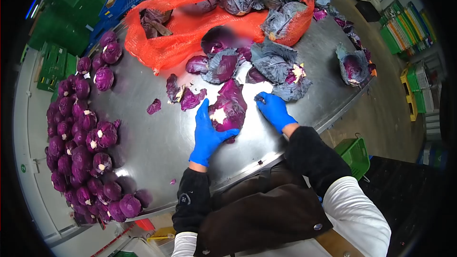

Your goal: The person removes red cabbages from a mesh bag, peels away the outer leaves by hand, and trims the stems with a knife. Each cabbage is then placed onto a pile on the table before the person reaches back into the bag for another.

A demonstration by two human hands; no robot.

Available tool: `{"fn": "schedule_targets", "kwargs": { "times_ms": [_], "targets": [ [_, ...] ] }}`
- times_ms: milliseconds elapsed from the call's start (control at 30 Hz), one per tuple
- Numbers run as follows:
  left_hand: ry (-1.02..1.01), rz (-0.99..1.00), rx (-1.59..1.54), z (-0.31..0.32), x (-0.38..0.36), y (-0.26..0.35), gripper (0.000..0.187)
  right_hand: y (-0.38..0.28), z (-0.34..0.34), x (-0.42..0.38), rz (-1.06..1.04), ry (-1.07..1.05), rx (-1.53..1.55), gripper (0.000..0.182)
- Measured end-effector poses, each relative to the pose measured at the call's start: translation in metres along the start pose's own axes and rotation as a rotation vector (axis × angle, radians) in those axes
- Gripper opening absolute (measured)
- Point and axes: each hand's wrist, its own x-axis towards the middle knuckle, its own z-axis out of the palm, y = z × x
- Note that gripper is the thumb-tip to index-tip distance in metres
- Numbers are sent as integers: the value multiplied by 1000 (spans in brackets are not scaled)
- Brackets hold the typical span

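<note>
My left hand (207, 134), in a blue glove, grips a red cabbage (232, 114) from its near left side, thumb and fingers spread round it. The cabbage's pale cut stem faces up, and a loosened purple leaf stands at its far side. To the right of it, apart from the cabbage, my right hand (275, 111) is closed, also blue-gloved; a small dark bit shows at its fingertips, too small to name. Loose outer leaves (221, 66) lie just beyond both hands. An untrimmed cabbage (278, 62) with grey-green leaves rests past my right hand.
An orange-red mesh bag (166, 50) with several cabbages lies across the back of the metal table (147, 157). Trimmed cabbages (78, 147) are piled along the left edge. Leaf scraps (354, 66) line the right edge. A green basket (353, 157) stands below, at right.
</note>
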Motion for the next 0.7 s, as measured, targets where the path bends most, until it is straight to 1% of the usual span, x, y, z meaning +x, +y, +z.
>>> {"fn": "schedule_targets", "kwargs": {
  "times_ms": [67,100,133,200,267,333,400,433,500,533,600,633,667,700],
  "targets": [
    [65,0,200,8,-3,11,122,-50,-36,-23,-5,53,41,48],
    [83,-4,273,16,-4,11,122,-63,-40,-30,-72,17,-63,63],
    [71,-1,271,23,-4,13,122,-75,-42,-39,-175,-26,6,67],
    [186,67,417,36,1,16,120,-99,-49,-49,-176,-144,-249,69],
    [174,82,433,40,5,18,119,-96,-48,-51,-156,-143,-244,67],
    [60,-65,351,36,9,28,118,-91,-42,-47,-143,-147,-234,66],
    [42,-78,348,35,11,22,117,-90,-36,-40,-279,-10,-188,64],
    [29,-95,347,35,12,20,116,-93,-39,-41,-277,-7,-187,64],
    [28,-85,347,34,11,21,115,-102,-48,-44,-197,-127,-275,59],
    [28,-78,349,33,11,24,114,-101,-46,-41,-194,-122,-272,59],
    [47,-67,363,35,14,32,112,-95,-41,-31,-171,-134,-273,52],
    [66,-64,371,36,14,35,111,-91,-36,-22,-239,-89,-248,48],
    [90,-64,433,39,18,23,110,-87,-31,-12,-308,-40,-225,44],
    [88,-61,435,39,22,25,110,-85,-31,-7,-374,-19,-260,37]
  ]
}}
